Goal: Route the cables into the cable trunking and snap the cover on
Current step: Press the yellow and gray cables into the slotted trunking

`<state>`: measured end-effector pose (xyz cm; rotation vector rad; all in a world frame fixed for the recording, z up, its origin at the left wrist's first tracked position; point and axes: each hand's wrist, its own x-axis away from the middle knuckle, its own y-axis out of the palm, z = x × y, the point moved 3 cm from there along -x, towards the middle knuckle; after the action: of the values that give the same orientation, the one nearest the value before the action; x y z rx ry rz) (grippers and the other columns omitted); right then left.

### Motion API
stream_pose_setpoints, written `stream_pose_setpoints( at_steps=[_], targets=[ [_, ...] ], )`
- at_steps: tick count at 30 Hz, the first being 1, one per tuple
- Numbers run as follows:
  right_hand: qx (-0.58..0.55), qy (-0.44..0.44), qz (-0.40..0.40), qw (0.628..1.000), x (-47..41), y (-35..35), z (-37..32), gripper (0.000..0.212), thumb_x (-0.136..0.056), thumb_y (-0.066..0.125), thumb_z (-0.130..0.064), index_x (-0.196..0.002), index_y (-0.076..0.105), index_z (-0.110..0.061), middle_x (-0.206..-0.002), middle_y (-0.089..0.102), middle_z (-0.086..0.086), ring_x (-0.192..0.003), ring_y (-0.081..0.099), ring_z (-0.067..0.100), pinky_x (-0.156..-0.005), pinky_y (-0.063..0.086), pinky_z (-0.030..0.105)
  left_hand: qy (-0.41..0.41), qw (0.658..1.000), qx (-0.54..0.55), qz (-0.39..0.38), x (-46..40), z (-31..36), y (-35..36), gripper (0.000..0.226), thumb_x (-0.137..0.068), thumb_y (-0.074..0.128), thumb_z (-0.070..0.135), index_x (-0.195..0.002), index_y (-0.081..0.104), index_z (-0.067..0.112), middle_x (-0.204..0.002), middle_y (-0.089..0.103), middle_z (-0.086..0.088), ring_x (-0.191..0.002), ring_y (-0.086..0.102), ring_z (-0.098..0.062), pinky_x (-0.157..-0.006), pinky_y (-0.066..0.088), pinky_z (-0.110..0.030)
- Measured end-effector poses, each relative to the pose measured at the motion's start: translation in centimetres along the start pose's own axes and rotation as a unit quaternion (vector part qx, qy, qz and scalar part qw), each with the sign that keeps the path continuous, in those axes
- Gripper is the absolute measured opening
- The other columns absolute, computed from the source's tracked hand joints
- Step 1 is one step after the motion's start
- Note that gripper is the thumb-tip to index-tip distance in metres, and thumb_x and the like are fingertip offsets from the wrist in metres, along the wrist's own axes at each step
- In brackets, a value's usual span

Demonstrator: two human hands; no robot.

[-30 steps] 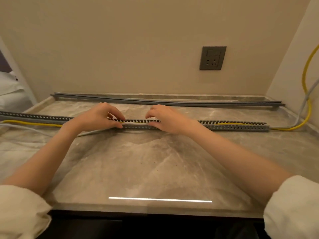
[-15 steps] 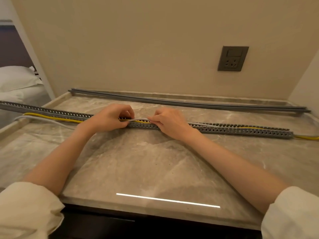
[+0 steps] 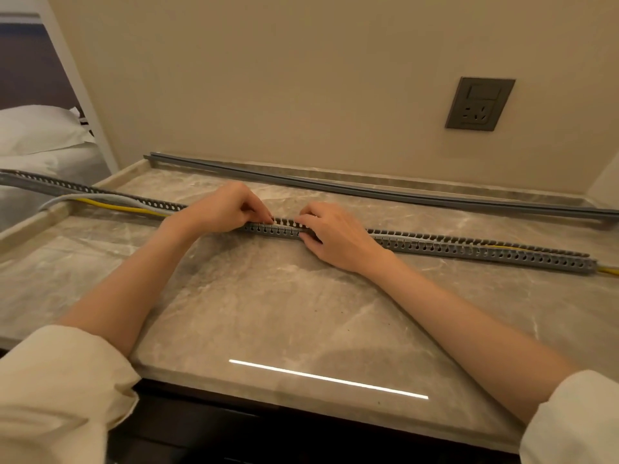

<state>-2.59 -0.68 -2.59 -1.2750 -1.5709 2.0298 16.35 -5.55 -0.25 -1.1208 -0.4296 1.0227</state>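
A long grey slotted cable trunking (image 3: pixel 469 249) lies across the marble counter (image 3: pixel 268 313), running off its left edge. A yellow cable (image 3: pixel 114 207) and a grey-white cable (image 3: pixel 83 197) enter it from the left; the yellow one leaves at the right end (image 3: pixel 608 271). My left hand (image 3: pixel 224 209) and my right hand (image 3: pixel 335 234) sit close together on the trunking's middle, fingers curled onto its slotted top where the grey-white cable lies. Whether they pinch the cable is hidden. The grey cover strip (image 3: pixel 368 192) lies along the back wall.
A dark wall socket (image 3: pixel 479 103) is on the wall at the right. A bed with a white pillow (image 3: pixel 37 128) lies beyond the counter's left end. The counter's front edge (image 3: pixel 301 393) is near my sleeves.
The view has swung left and closer. The raised loop of grey-white cable between my hands has gone down into the trunking, and both hands have shifted slightly left along it.
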Motion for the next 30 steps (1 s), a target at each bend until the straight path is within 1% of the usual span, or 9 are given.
stream_pose_setpoints(
  at_steps=[4,9,13,17,19,21,23,27,30],
  targets=[
    [-0.033,0.011,-0.006,0.999,-0.7,0.2,-0.1,0.023,-0.091,0.056,-0.023,-0.105,0.069,-0.01,-0.105,0.062,0.006,-0.09,0.058,0.023,-0.076,0.048,0.035,-0.02,0.999,0.002,-0.027,0.5,-0.7,-0.1,0.034,-0.086,0.052,-0.006,-0.096,0.076,0.017,-0.106,0.073,-0.002,-0.095,0.066,-0.021,-0.089,0.053,-0.041],
    [-0.068,0.041,-0.021,0.997,-1.4,0.3,0.1,0.019,-0.086,0.062,-0.022,-0.094,0.073,-0.01,-0.104,0.063,0.003,-0.085,0.059,0.022,-0.072,0.047,0.032,-0.034,0.998,0.05,0.03,2.0,-1.3,-2.3,0.016,-0.082,0.068,0.012,-0.093,0.076,0.02,-0.102,0.073,0.003,-0.099,0.064,-0.006,-0.094,0.048,-0.029],
    [-0.091,0.09,-0.032,0.991,-2.4,0.4,0.2,0.026,-0.084,0.065,-0.034,-0.082,0.074,-0.01,-0.1,0.064,0.002,-0.083,0.057,0.02,-0.073,0.048,0.033,-0.088,0.996,-0.005,0.016,3.2,-3.3,-4.9,0.019,-0.074,0.077,0.018,-0.092,0.075,0.019,-0.095,0.073,0.003,-0.091,0.065,-0.008,-0.082,0.05,-0.023],
    [-0.032,0.116,-0.027,0.992,-3.5,0.6,-0.6,0.04,-0.083,0.063,-0.046,-0.07,0.067,-0.009,-0.09,0.062,0.004,-0.077,0.057,0.022,-0.066,0.049,0.033,-0.107,0.994,0.007,0.004,4.0,-4.6,-5.8,0.015,-0.073,0.077,0.014,-0.088,0.076,0.015,-0.092,0.074,-0.001,-0.09,0.067,-0.015,-0.087,0.053,-0.035],
    [0.014,0.108,-0.026,0.994,-4.1,0.6,-1.3,0.045,-0.083,0.061,-0.05,-0.068,0.064,-0.008,-0.087,0.061,0.005,-0.073,0.056,0.023,-0.062,0.047,0.033,-0.104,0.994,0.008,0.01,4.1,-5.2,-5.7,0.014,-0.074,0.077,0.015,-0.088,0.076,0.016,-0.091,0.074,0.001,-0.087,0.067,-0.009,-0.083,0.052,-0.028],
    [0.045,0.094,-0.025,0.994,-4.7,0.6,-1.9,0.046,-0.084,0.059,-0.05,-0.069,0.062,-0.007,-0.085,0.06,0.007,-0.069,0.053,0.022,-0.059,0.043,0.034,-0.096,0.995,-0.005,0.023,4.1,-5.5,-5.5,0.014,-0.074,0.077,0.017,-0.087,0.076,0.021,-0.085,0.074,0.006,-0.075,0.063,0.004,-0.067,0.045,-0.009],
    [0.051,0.081,-0.03,0.995,-5.3,0.7,-2.5,0.04,-0.086,0.058,-0.047,-0.071,0.06,-0.009,-0.087,0.058,0.007,-0.07,0.051,0.022,-0.059,0.038,0.032,-0.091,0.995,-0.004,0.045,3.9,-5.9,-5.2,0.012,-0.072,0.078,0.016,-0.082,0.076,0.023,-0.079,0.073,0.008,-0.067,0.06,0.011,-0.058,0.039,-0.001],
    [-0.021,0.038,-0.046,0.998,-6.7,1.5,-4.0,0.019,-0.089,0.058,-0.029,-0.093,0.062,-0.01,-0.1,0.057,0.007,-0.086,0.055,0.025,-0.068,0.044,0.036,-0.096,0.993,0.006,0.074,3.6,-6.6,-4.7,0.01,-0.07,0.079,0.015,-0.078,0.077,0.019,-0.078,0.074,0.003,-0.069,0.064,-0.002,-0.065,0.046,-0.014],
    [-0.069,0.01,-0.064,0.995,-7.8,2.4,-5.2,0.023,-0.09,0.056,-0.021,-0.11,0.062,-0.011,-0.109,0.057,0.008,-0.095,0.054,0.025,-0.079,0.047,0.04,-0.099,0.991,0.028,0.085,3.8,-6.9,-4.6,0.01,-0.067,0.081,0.017,-0.077,0.077,0.019,-0.076,0.074,0.002,-0.071,0.065,-0.006,-0.065,0.046,-0.016]
  ],
)
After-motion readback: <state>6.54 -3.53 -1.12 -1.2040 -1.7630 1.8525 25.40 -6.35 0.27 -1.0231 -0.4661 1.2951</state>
